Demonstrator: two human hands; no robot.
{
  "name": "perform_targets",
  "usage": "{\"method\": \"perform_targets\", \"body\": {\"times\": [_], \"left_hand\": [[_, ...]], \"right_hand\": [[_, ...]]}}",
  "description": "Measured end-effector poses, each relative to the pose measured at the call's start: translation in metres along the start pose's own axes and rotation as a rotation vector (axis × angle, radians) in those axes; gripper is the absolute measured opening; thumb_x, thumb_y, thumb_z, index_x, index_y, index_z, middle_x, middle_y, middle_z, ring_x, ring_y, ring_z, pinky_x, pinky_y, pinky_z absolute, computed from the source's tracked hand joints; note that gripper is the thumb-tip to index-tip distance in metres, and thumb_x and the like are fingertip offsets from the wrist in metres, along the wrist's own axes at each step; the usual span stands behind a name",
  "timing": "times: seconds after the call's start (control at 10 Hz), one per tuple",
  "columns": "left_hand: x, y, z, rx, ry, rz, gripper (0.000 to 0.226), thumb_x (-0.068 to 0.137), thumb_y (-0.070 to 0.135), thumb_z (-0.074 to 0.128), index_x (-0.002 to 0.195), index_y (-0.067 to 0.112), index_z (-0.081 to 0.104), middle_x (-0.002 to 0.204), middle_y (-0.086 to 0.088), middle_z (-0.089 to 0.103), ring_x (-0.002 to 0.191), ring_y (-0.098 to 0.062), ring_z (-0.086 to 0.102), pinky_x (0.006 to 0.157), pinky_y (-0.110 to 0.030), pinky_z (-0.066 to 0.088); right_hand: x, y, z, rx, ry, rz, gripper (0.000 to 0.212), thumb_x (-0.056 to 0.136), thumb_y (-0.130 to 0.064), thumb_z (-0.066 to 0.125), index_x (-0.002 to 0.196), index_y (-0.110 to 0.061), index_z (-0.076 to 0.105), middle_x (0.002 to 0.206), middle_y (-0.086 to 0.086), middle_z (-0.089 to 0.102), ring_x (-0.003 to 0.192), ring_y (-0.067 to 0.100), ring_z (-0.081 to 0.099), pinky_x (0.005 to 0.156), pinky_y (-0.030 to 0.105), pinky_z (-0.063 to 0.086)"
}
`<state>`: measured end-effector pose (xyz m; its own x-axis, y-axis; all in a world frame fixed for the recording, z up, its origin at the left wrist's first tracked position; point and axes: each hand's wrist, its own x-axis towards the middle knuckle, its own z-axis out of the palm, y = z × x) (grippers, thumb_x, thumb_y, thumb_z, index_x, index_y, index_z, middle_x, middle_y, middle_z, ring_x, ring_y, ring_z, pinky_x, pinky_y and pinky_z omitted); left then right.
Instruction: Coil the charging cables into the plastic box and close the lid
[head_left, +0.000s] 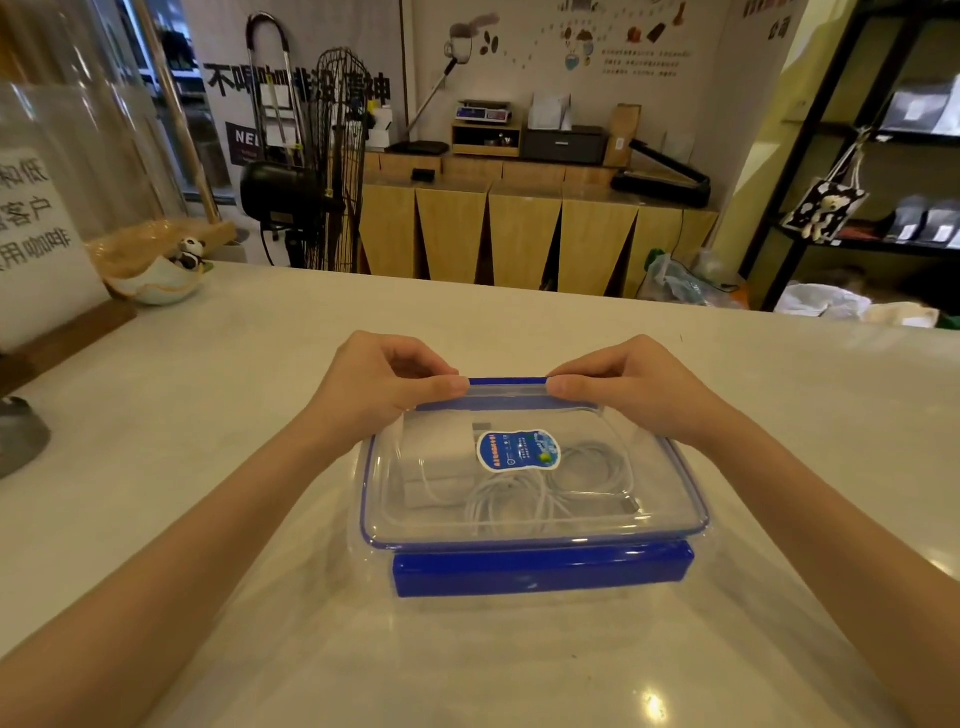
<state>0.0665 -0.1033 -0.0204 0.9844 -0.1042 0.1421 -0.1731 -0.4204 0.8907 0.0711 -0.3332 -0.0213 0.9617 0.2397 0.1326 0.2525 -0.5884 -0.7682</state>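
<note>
A clear plastic box stands on the white counter in front of me, its transparent lid with a blue sticker lying on top. Through the lid I see coiled white charging cables and a white charger block. The near blue latch flap hangs down against the box's front. At the far edge, my left hand and my right hand each pinch the far blue latch flap, thumbs on top and fingers curled behind it.
A ceramic bowl with a panda figure sits at the counter's far left beside a sign on a wooden stand. A grey object lies at the left edge. Wooden cabinets and shelves stand beyond the counter.
</note>
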Motion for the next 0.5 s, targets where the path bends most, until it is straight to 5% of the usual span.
{"method": "perform_targets", "body": {"times": [0.1, 0.3, 0.4, 0.5], "left_hand": [[0.001, -0.001, 0.000, 0.051, 0.022, 0.055, 0.004, 0.071, 0.018, 0.072, 0.073, 0.017, 0.069, 0.077, 0.000, 0.068, 0.075, -0.012, 0.063, 0.065, -0.024, 0.054], [-0.002, -0.001, -0.002, 0.163, 0.015, 0.180, 0.009, 0.073, 0.016, 0.071, 0.081, 0.018, 0.068, 0.077, 0.004, 0.066, 0.076, -0.006, 0.063, 0.065, -0.015, 0.050], [-0.002, 0.001, -0.005, 0.246, -0.017, 0.272, 0.016, 0.075, 0.017, 0.069, 0.091, 0.016, 0.069, 0.084, 0.001, 0.068, 0.080, -0.007, 0.064, 0.071, -0.014, 0.052], [0.000, 0.004, -0.007, 0.316, -0.023, 0.280, 0.028, 0.076, 0.025, 0.068, 0.103, 0.017, 0.066, 0.099, 0.002, 0.067, 0.089, -0.009, 0.061, 0.080, -0.021, 0.050]], "right_hand": [[0.000, 0.001, 0.000, -0.001, 0.027, -0.008, 0.022, 0.080, -0.029, 0.064, 0.097, -0.019, 0.072, 0.087, -0.009, 0.069, 0.084, 0.006, 0.063, 0.068, 0.018, 0.052], [-0.003, -0.001, 0.002, -0.058, 0.023, -0.008, 0.023, 0.079, -0.033, 0.064, 0.098, -0.022, 0.071, 0.086, -0.012, 0.068, 0.075, -0.003, 0.062, 0.060, 0.007, 0.047], [-0.007, -0.021, -0.010, -0.287, 0.107, -0.098, 0.034, 0.082, -0.035, 0.061, 0.113, -0.022, 0.062, 0.101, -0.007, 0.066, 0.087, 0.000, 0.058, 0.081, 0.024, 0.051], [-0.034, -0.056, -0.037, -0.267, 0.286, -0.360, 0.039, 0.078, -0.030, 0.065, 0.116, -0.030, 0.055, 0.106, -0.016, 0.062, 0.099, 0.000, 0.058, 0.092, 0.026, 0.049]]}}
